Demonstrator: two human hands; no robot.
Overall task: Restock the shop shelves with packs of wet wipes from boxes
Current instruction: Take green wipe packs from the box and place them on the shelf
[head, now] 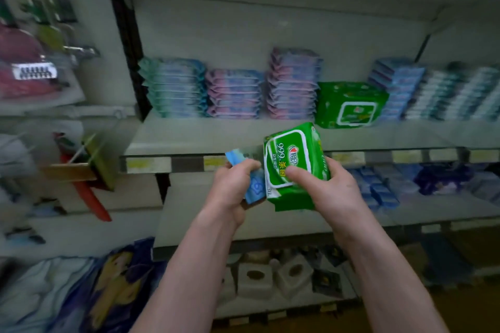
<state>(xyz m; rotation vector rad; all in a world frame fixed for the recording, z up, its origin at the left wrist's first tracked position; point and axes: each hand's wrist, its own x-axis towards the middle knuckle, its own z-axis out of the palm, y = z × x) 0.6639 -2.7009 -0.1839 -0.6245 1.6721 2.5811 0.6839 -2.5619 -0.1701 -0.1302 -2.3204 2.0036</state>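
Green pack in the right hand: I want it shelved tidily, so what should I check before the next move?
1. Grip of right hand on green pack: ok, thumb across its front.
2. Is left hand free: not ok, its fingers hold a blue pack.
3. Matching shelved green pack located: ok.
4. Bare shelf in front of it: ok.
5. Space behind it: cannot tell.

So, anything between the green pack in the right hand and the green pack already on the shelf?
Nothing visible. The right hand holds the green pack below and left of the shelved green pack; the shelf between is bare. The left hand and its blue pack sit further left.
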